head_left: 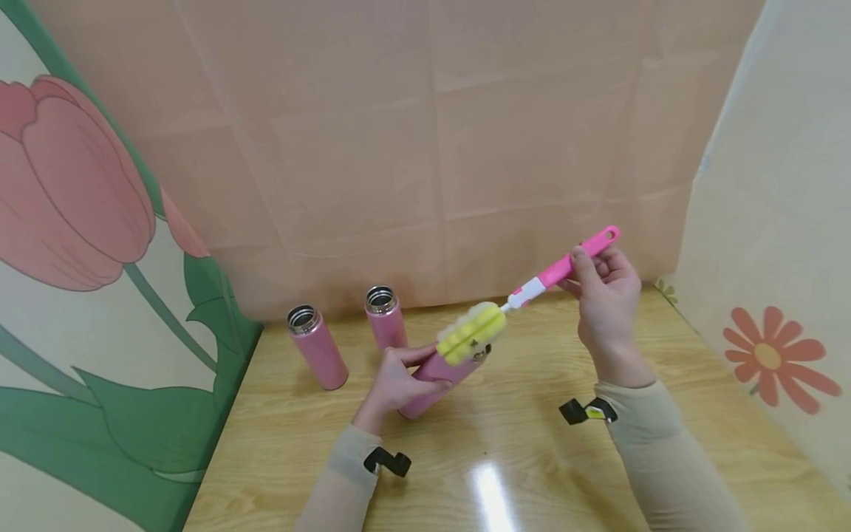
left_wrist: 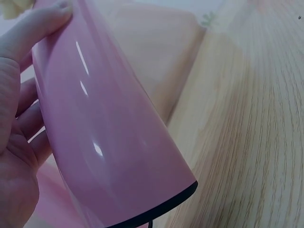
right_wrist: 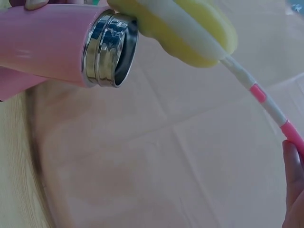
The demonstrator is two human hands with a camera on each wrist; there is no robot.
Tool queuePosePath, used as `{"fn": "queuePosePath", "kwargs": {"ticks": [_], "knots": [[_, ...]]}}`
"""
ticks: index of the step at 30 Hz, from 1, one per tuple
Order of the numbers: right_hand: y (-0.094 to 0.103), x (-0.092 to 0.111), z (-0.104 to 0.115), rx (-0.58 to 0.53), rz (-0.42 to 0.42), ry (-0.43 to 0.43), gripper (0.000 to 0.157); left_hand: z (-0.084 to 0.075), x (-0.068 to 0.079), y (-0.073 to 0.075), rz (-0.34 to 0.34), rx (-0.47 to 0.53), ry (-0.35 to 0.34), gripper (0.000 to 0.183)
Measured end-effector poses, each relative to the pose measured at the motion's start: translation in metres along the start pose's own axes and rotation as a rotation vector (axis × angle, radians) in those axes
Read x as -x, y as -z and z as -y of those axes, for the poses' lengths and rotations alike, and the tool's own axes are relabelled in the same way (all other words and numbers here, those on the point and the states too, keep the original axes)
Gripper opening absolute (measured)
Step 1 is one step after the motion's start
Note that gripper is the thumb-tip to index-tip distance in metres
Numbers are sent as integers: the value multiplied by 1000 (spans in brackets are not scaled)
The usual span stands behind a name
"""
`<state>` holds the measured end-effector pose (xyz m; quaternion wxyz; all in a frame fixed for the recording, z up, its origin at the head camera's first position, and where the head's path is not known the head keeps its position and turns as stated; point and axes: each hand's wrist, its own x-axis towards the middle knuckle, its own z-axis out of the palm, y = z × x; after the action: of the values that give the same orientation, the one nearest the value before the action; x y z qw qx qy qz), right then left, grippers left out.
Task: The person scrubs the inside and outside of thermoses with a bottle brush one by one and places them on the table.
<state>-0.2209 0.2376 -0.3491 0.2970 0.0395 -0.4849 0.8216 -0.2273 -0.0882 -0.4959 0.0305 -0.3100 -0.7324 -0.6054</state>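
Note:
My left hand (head_left: 392,380) grips a pink metal bottle (head_left: 422,397) round its body and holds it tilted, mouth up to the right. In the left wrist view the bottle's dark base edge slants, and fingers (left_wrist: 35,116) show behind it. The right hand (head_left: 608,307) pinches the pink handle of a bottle brush (head_left: 555,275) between thumb and fingers. Its yellow and white sponge head (head_left: 472,336) overlaps the bottle's mouth in the head view. From the right wrist, the sponge lies outside the open steel neck (right_wrist: 107,47), right at its rim.
Two more pink bottles without lids stand upright on the wooden table (head_left: 266,443): one at the left (head_left: 319,351), another behind the left hand (head_left: 385,318). A peach-coloured sheet (head_left: 399,148) hangs behind the table, and flower-printed panels flank it on both sides.

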Motion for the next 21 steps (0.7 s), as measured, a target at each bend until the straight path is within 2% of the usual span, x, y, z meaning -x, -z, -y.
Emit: {"fn": "queuePosePath", "kwargs": {"ticks": [5,13,21], "knots": [[2,-1,-3,-38,-35,-12,21,1,0,-1,-10,-42,-20,64],[4,-3,-6,-53,-72,15,20,1,-1,-2,4,-84,-98,66],[4,-3,-8,-96,-99,63,25,1,0,-2,1,-51,-56,67]]}}
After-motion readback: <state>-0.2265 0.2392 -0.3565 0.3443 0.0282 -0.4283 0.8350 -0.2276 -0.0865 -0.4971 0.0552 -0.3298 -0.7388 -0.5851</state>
